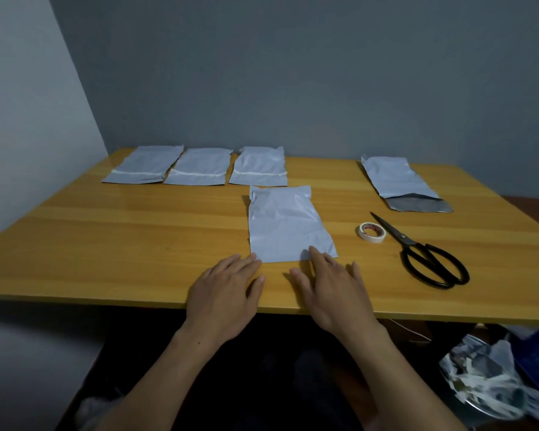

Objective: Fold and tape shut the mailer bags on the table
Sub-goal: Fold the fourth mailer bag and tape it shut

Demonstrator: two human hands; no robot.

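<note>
Back-left of the centre mailer (285, 225), three more sat in a row on the counter (106, 244), each with a white tape strip across it: first taped mailer (142, 165), second taped mailer (199, 168), third taped mailer (260, 166). The third lay just behind the centre mailer's far edge.

Left hand (227, 293) lay palm down at the centre mailer's near-left corner. Its fingers (246, 262) were straight and close together, tips touching that corner, gripping nothing.

Centre mailer lay flat mid-counter, grey side up, far end crumpled.

Right hand (330, 284) was palm down at the centre mailer's near-right edge, fingers (316, 255) spread apart. The longest tips rested on the mailer and held nothing.

Right of the centre mailer, the tape roll (372, 232) lay flat, apart from it. Scissors (423, 253) lay just beyond the roll, blades together and pointing away, black handles nearest.

Further right and back, well apart from the centre mailer, lay the open mailer (399, 178), dark flap unfolded toward the near side.

Below the counter, right of the centre mailer, was a heap of crumpled scraps (479, 381).
</note>
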